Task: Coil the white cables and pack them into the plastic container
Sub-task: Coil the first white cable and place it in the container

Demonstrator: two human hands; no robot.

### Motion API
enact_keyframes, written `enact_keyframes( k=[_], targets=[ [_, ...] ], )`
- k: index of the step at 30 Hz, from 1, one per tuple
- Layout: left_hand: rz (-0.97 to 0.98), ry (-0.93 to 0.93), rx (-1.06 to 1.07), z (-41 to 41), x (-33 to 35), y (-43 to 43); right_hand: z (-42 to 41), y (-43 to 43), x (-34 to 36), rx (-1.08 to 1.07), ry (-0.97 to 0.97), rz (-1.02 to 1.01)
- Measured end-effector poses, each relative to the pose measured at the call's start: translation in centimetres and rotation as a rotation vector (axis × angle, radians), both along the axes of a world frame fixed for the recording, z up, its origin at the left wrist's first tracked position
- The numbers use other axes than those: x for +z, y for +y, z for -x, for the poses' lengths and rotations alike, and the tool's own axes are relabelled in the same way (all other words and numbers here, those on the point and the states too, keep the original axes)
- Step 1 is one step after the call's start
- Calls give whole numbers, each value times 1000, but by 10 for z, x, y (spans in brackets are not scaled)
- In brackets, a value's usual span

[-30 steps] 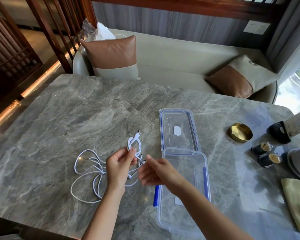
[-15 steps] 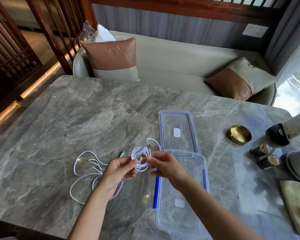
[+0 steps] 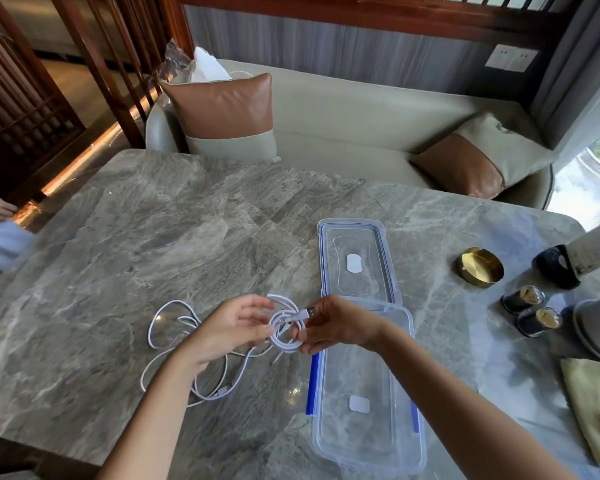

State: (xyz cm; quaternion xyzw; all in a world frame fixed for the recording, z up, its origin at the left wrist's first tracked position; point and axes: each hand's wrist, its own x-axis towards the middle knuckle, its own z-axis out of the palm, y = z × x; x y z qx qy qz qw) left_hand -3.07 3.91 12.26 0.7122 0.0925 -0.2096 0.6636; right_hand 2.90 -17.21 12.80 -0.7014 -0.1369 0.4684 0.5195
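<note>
White cables (image 3: 149, 334) are barely started: the right hand (image 3: 336, 327) pinches one small coil (image 3: 284, 322) above the counter (image 3: 187, 237), the left hand's (image 3: 229, 327) relaxed fingers touching it, the rest lying loose beside the empty plastic container (image 3: 361, 375).

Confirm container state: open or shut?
Open. The lid lies flat on the table just beyond the plastic container, and nothing is inside.
</note>
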Motion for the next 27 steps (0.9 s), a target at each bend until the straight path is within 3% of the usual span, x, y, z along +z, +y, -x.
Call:
enact_keyframes(
  k=[3,5,8,12,17,20,27],
  targets=[
    [-264,-236,-87,-11,8,10,-7,-2,9,130,-9,65],
    [-531,-395,-268,-19,11,7,-12,-1,15,197,-26,104],
    [-686,-453,-378,-24,11,-3,-20,-2,20,213,-101,171],
    [-610,-352,-181,-23,2,-5,-27,-7,19,74,-172,206],
    [-212,-211,-5,-13,-4,-12,-22,-8,6,-141,-208,142],
    [-105,-164,107,-9,-8,-15,-17,-6,-2,-220,-280,130],
    [103,-57,143,4,-15,-25,-8,-5,-2,-307,-212,29]
  ],
)
